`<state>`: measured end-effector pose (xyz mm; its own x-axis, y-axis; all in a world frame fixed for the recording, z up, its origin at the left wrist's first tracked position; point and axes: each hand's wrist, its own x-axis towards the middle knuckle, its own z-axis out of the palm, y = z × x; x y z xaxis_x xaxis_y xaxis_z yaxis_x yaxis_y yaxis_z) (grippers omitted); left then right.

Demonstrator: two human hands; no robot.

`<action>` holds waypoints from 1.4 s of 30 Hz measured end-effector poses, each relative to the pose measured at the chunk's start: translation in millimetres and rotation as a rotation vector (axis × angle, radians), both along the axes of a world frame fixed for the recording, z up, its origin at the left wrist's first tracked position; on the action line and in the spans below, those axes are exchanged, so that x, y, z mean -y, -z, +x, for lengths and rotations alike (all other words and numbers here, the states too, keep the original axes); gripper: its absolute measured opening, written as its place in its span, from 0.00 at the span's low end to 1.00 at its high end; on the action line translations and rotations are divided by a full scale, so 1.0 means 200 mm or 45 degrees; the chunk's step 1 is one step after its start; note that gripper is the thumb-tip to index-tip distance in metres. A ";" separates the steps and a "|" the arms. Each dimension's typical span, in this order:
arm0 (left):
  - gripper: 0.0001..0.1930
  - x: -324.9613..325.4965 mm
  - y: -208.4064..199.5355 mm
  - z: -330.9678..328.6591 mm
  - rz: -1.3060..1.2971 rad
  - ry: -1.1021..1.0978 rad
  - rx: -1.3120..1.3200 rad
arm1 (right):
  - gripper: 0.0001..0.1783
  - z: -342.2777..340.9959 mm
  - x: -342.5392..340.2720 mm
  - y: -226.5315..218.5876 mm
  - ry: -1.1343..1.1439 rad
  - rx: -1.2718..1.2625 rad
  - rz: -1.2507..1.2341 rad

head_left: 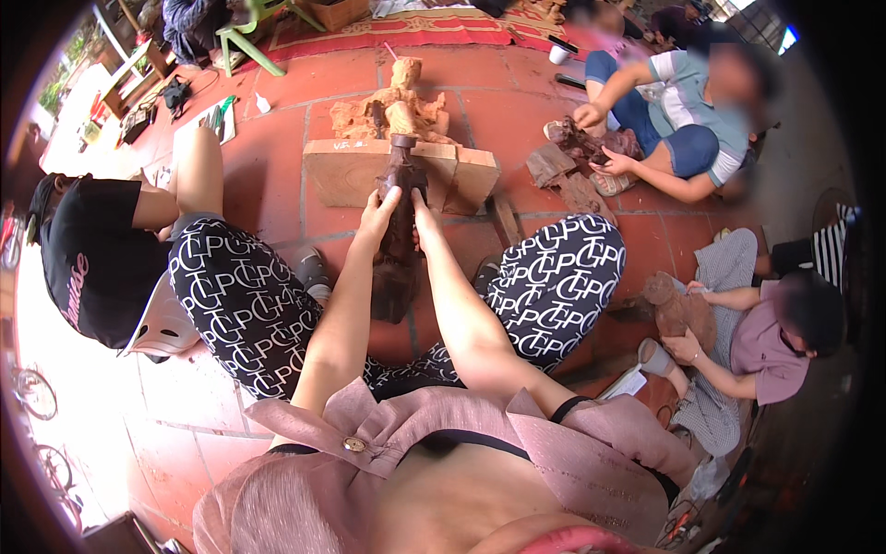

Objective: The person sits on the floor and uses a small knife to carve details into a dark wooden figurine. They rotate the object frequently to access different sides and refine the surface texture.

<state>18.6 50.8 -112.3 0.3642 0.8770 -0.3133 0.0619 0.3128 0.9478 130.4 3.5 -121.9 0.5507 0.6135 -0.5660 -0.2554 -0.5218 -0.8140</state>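
Between my knees stands a dark brown carved wooden figure [397, 254], long and narrow, its upper end leaning toward the wooden blocks. My left hand [378, 214] is closed on its left side, with the thumb laid along the wood. From the right, my right hand [424, 222] grips the same carving, and its fingers curl partly out of sight behind it. Just beyond lies a pale wooden block [343, 174] beside a second block [472, 180]. An unfinished light orange wood carving [399, 103] rests behind or on them; the exact contact is hidden.
A person at the upper right handles a dark carving [591, 143] near wood pieces [554, 171]. Another at the right holds a brown carving [683, 314]. Someone in a black shirt [92, 258] sits close on my left. A red mat [369, 30] and green stool [245, 42] are farther off.
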 end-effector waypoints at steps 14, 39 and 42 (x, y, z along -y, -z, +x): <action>0.40 0.13 -0.11 0.04 0.366 -0.073 -0.594 | 0.40 0.12 0.08 0.02 -0.204 -0.292 0.141; 0.29 -0.02 0.05 -0.01 -0.291 0.089 0.154 | 0.38 0.41 0.13 -0.82 -0.391 0.444 0.499; 0.29 -0.03 0.07 -0.01 -0.291 0.126 0.119 | 0.33 0.45 0.05 -0.88 -0.450 0.317 0.457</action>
<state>17.1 56.7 -125.4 0.4813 0.7461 -0.4601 0.0184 0.5161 0.8563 221.3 -5.9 54.5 0.3667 0.9152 -0.1671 0.1071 -0.2199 -0.9696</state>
